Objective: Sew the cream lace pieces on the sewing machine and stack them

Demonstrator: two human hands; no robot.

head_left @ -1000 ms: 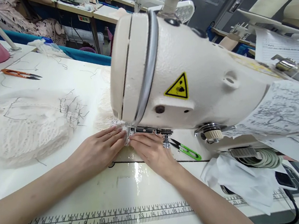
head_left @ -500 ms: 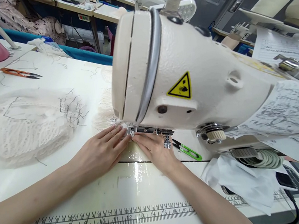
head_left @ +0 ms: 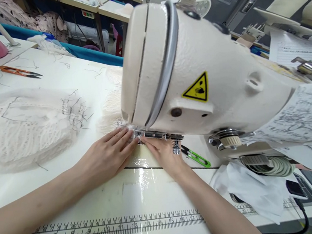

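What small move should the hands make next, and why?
Probably ease the left hand back slightly from the sewing machine: its fingertips lie by the pale lacy fabric, close to the metal parts under the machine's head, and a yellow warning sign pictures a hand.

Left hand (head_left: 107, 153) against cream lace (head_left: 112, 106), right hand (head_left: 164, 152) close beside, both at a sewing machine (head_left: 218, 67).

So there's a yellow warning triangle (head_left: 197, 89) with a black hand symbol on the sewing machine (head_left: 221, 74). Ruler (head_left: 121, 228) along the tabletop (head_left: 103, 199) edge: big numbers, I can read 6 to 16. Printed sheet (head_left: 297, 48) on the right's too small to read, tbh.
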